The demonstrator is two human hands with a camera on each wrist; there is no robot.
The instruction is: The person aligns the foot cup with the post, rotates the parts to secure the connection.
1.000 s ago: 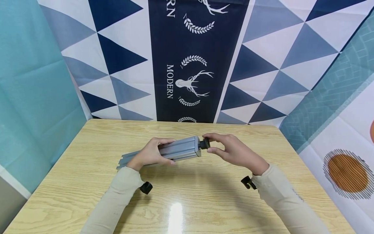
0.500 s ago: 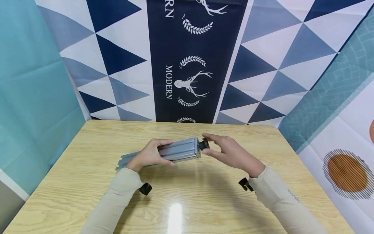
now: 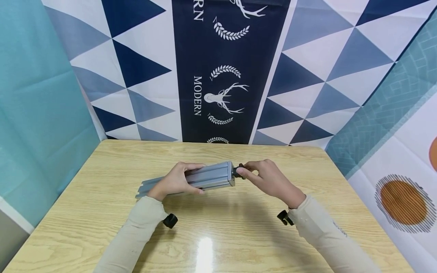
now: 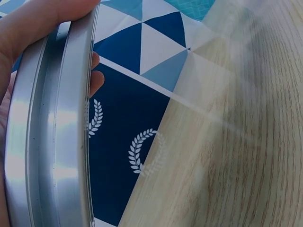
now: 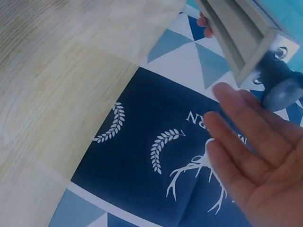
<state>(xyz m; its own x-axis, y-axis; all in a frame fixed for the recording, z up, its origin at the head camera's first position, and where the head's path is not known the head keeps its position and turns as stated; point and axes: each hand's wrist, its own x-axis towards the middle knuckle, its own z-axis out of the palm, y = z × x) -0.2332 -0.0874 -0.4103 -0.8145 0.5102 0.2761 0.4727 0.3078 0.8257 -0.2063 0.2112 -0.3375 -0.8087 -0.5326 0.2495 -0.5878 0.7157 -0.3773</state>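
My left hand grips a long silver aluminium profile, thumb on the near side and fingers on the far side. Lengthwise grooves show on the profile in the left wrist view. Its right end, tipped slightly up, has a square end plate with screws. From that plate sticks out a black foot with a round disc. My right hand pinches this foot between thumb and forefinger in the head view. The other fingers of that hand spread loosely below the foot in the right wrist view.
Both hands work over a wood-grain table, and a shadow falls below the profile. A patterned cloth hangs behind the table's back edge. Teal cloth hangs at the left, and another printed cloth at the right.
My right hand has moved slightly left, and its fingers have closed from a spread hold round the disc to a tighter pinch on the foot. The left hand and profile stay nearly still.
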